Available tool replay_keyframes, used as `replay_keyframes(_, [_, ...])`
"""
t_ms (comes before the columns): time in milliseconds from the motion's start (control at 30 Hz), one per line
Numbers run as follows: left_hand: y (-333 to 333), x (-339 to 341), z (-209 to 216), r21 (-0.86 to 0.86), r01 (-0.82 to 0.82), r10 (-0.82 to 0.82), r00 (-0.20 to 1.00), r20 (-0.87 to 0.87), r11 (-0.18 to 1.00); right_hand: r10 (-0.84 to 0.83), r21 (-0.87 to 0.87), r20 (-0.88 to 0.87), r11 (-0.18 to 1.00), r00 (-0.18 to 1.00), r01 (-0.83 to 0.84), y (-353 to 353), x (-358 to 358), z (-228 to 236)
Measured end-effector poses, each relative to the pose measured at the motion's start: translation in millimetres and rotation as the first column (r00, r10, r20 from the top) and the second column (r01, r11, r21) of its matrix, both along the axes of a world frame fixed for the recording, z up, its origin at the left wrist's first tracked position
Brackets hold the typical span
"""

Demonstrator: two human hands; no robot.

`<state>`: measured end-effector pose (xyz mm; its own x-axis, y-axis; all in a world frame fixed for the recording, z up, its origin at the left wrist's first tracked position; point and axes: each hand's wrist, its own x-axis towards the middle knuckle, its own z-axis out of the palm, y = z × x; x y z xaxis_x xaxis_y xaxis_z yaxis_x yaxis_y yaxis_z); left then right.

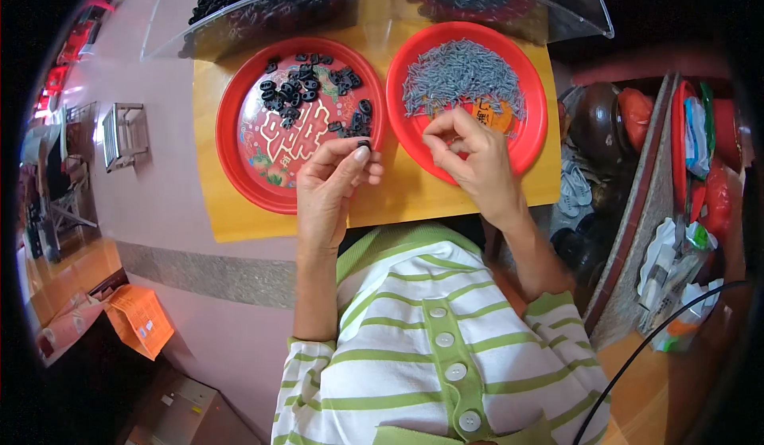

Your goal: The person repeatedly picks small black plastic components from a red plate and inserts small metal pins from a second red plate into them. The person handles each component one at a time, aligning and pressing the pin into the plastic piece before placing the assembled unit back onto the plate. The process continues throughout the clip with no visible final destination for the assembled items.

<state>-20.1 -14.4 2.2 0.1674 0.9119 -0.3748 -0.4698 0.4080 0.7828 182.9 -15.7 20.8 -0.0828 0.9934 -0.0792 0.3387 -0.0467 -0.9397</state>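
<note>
My left hand (325,184) is raised at the front right edge of a round red tray (225,146). Its thumb and forefinger pinch a small black plastic piece (364,143). Similar black pieces (298,88) lie loose in the tray's far and right parts. To the right, my right hand (484,165) hangs over the near side of a red plate (535,103). Its thumb and forefinger are pressed together; anything between them is too small to make out. Many small grey screws (458,71) are heaped in the far half of that plate.
Two clear plastic bins (267,5) of black parts stand at the table's far side. Yellow sheeting (208,198) covers the table. An orange box (137,320) and a metal rack (121,136) are on the left floor. Jars, bags and a black cable (637,349) are on the right.
</note>
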Motion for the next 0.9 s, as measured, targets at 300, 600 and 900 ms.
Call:
replay_keyframes(300, [-2.4,16.8,5.3,-0.034,0.066,-0.064,0.995,0.073,0.997,-0.051,-0.060,-0.449,0.998,0.892,0.027,-7.0,-18.6,-4.0])
replay_keyframes(600, [-2.4,14.6,4.3,-0.043,0.094,-0.089,0.990,0.106,0.995,-0.008,0.145,-0.306,0.988,0.952,0.055,-1.8,-22.7,-9.4])
replay_keyframes(900, [-1.7,12.5,4.4,-0.049,0.100,-0.095,0.991,0.097,0.994,-0.011,0.153,-0.186,0.987,0.982,0.040,-1.7,-25.9,1.3])
